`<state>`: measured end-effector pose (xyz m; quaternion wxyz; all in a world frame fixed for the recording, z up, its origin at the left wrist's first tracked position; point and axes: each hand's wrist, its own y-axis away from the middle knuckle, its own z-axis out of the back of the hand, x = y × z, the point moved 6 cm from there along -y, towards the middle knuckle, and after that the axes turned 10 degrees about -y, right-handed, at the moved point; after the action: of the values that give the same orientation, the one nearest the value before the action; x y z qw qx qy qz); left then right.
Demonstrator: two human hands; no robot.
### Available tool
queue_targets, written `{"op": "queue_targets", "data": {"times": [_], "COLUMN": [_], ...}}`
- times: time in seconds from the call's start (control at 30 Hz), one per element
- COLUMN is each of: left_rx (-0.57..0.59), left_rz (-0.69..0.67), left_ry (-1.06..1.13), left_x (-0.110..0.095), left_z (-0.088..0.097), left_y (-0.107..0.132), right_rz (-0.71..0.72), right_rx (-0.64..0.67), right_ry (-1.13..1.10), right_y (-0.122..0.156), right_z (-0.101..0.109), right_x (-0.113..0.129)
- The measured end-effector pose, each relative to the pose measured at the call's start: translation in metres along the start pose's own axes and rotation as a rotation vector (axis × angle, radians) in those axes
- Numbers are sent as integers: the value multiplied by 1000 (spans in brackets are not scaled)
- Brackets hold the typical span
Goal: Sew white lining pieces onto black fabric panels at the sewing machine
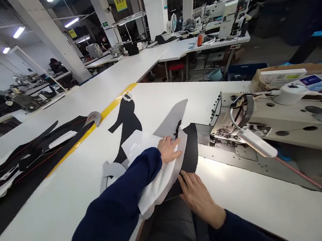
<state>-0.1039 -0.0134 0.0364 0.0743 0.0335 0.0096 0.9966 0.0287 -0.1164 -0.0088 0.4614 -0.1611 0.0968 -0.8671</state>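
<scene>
My left hand (169,149) rests on a pale grey, white-backed fabric piece (183,143), thumb spread away from the fingers. A short black strip (177,129), perhaps a zipper, lies just beyond its fingertips, beside a pointed grey panel (170,118). Beneath the pale piece is a dark fabric panel (191,148), partly covered. On that panel's near edge sit the fingertips of my right hand (199,199), fingers stretched out and lying flat. To the right of the fabric stands a sewing machine (234,134), its needle area lit and not clear in detail.
A lamp (256,141) hangs over the machine bed. Dark cut pieces (127,118) lie beyond my left arm. Further left is a stack of dark garment parts (35,160) along yellow tape (115,102). A cardboard box (257,79) stands behind the machine. People sit at distant stations.
</scene>
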Motion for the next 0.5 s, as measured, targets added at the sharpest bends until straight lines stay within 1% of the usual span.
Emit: {"op": "queue_targets", "data": {"times": [0.1, 0.17, 0.23, 0.33, 0.37, 0.4, 0.5], "left_rx": [2, 38, 76, 48, 48, 52, 64], "left_rz": [-4, 61, 130, 153, 143, 133, 114], "left_ry": [23, 126, 280, 486, 490, 446, 184], "left_x": [-9, -6, -2, -5, -9, -15, -34], "left_z": [-16, -21, -21, -14, -14, -15, -24], "left_y": [-7, -11, -20, -40, -45, -48, -45], "right_rz": [27, 32, 31, 59, 71, 77, 70], "right_rx": [-38, -63, -55, -41, -64, -100, -209], "right_ry": [-14, 25, 69, 40, -2, -46, -119], "right_y": [1, 7, 15, 21, 21, 20, 18], "right_z": [5, 4, -4, -15, -17, -17, -20], "right_x": [-8, -6, 3, 20, 22, 22, 15]}}
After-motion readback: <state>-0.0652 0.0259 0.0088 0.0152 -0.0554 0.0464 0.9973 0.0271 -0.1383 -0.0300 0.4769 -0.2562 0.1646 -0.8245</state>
